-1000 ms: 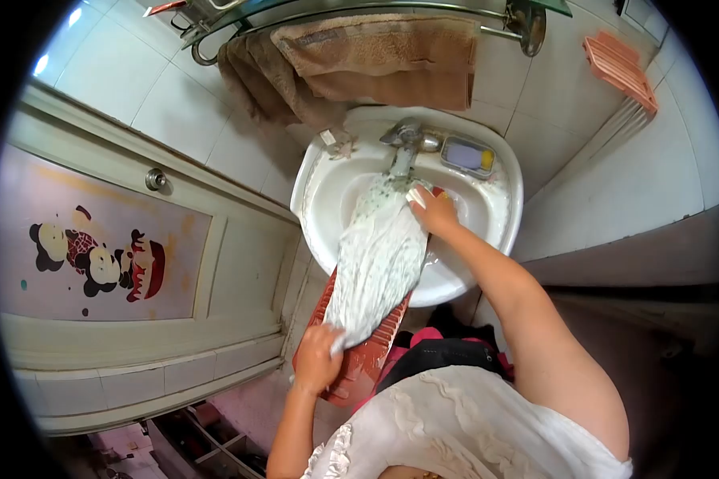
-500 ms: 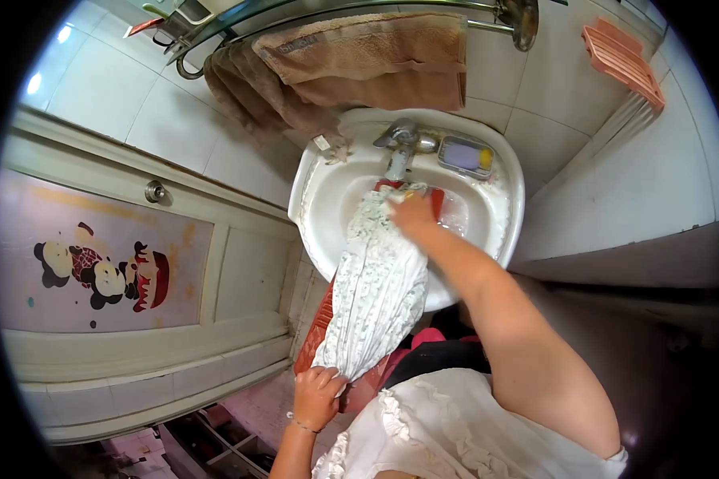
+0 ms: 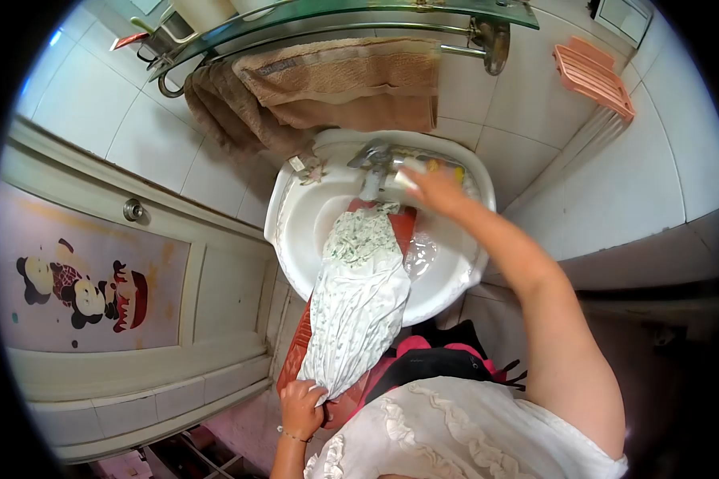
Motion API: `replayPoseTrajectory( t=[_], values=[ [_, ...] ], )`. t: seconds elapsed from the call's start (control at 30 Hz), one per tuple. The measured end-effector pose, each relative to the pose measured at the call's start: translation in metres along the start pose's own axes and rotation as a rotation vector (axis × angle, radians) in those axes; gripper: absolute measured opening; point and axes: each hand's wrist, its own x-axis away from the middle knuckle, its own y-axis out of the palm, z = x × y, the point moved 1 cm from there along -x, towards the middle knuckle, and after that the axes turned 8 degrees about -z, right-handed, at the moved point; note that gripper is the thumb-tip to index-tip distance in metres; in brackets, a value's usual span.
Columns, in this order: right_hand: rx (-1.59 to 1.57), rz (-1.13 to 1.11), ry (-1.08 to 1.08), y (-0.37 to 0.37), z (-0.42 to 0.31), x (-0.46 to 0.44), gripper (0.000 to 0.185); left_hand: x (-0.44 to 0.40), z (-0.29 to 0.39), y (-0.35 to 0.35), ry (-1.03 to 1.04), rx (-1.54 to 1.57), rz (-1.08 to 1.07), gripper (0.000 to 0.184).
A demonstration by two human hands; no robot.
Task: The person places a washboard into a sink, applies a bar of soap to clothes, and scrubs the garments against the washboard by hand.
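A wet white cloth with a small green print (image 3: 355, 295) lies spread along a red washboard (image 3: 297, 339), which leans from the sink (image 3: 284, 251) toward my body. My left hand (image 3: 302, 411) grips the cloth's lower end at the board's near edge. My right hand (image 3: 439, 194) is raised over the back of the sink, right of the faucet (image 3: 373, 164), apart from the cloth. Its fingers are closed around a pale, block-shaped thing (image 3: 407, 177), blurred by motion. Behind this hand, a soap dish with something yellow (image 3: 458, 174) is partly hidden.
Brown towels (image 3: 351, 84) hang from a rail under a glass shelf (image 3: 335, 30) behind the sink. A pink rack (image 3: 593, 78) is on the right wall. To the left is a door with a cartoon picture (image 3: 96, 271). Sudsy water (image 3: 422, 257) sits in the basin.
My right hand has lifted off the cloth's upper part and moved up and right toward the soap dish. My left hand keeps its grip. The whole view has shifted slightly.
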Motion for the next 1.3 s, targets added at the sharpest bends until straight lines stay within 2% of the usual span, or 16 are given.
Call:
replayPoseTrajectory(
  t=[0.17, 0.27, 0.3, 0.33, 0.37, 0.5, 0.63, 0.7, 0.73, 0.77, 0.83, 0.87, 0.93, 1.0, 1.17, 1.3],
  values=[
    [0.051, -0.02, 0.106, 0.011, 0.055, -0.026, 0.052, -0.001, 0.0, -0.006, 0.022, -0.051, -0.04, 0.03],
    [0.06, 0.091, 0.172, 0.021, 0.061, -0.024, 0.052, -0.001, -0.001, -0.011, 0.053, -0.033, -0.044, 0.03],
    [0.122, 0.22, 0.177, 0.016, 0.054, -0.017, 0.052, -0.001, -0.003, -0.012, 0.069, -0.016, -0.036, 0.03],
    [0.186, 0.349, 0.185, 0.011, 0.045, -0.009, 0.052, -0.001, -0.006, -0.012, 0.077, -0.015, -0.038, 0.03],
    [0.192, 0.35, 0.191, 0.012, 0.034, 0.0, 0.052, -0.002, -0.01, -0.011, 0.083, 0.031, -0.026, 0.031],
    [-0.281, 0.183, 0.067, 0.058, -0.044, 0.051, 0.055, -0.006, -0.024, -0.004, 0.138, 0.173, 0.013, 0.031],
    [-0.494, 0.074, 0.217, 0.121, -0.124, 0.106, 0.065, -0.009, -0.042, -0.004, 0.204, 0.298, -0.049, 0.033],
    [-0.578, 0.065, 0.276, 0.133, -0.15, 0.118, 0.069, -0.004, -0.058, -0.007, 0.157, 0.592, -0.084, 0.038],
    [-0.618, 0.101, 0.335, 0.14, -0.159, 0.121, 0.071, 0.003, -0.079, 0.003, 0.053, 0.947, -0.097, 0.041],
    [-0.66, 0.141, 0.397, 0.145, -0.171, 0.124, 0.074, 0.008, -0.099, 0.011, 0.068, 0.951, -0.103, 0.041],
    [-0.632, 0.157, 0.443, 0.147, -0.198, 0.131, 0.076, 0.013, -0.124, 0.017, -0.064, 0.609, 0.098, 0.044],
    [-0.614, 0.132, 0.47, 0.148, -0.214, 0.133, 0.077, 0.016, -0.137, 0.035, -0.101, 0.671, 0.067, 0.052],
    [-0.579, 0.113, 0.491, 0.144, -0.243, 0.134, 0.078, 0.024, -0.126, 0.047, -0.131, 0.785, 0.02, 0.056],
    [-0.52, 0.095, 0.6, 0.134, -0.266, 0.131, 0.084, 0.025, -0.128, 0.054, -0.163, 0.887, -0.062, 0.065],
    [-0.422, 0.042, 0.685, 0.13, -0.295, 0.127, 0.09, 0.025, -0.14, 0.051, -0.094, 0.86, -0.133, 0.069],
    [-0.268, -0.05, 0.674, 0.133, -0.294, 0.122, 0.091, 0.009, -0.163, 0.052, -0.036, 0.865, -0.22, 0.062]
  ],
)
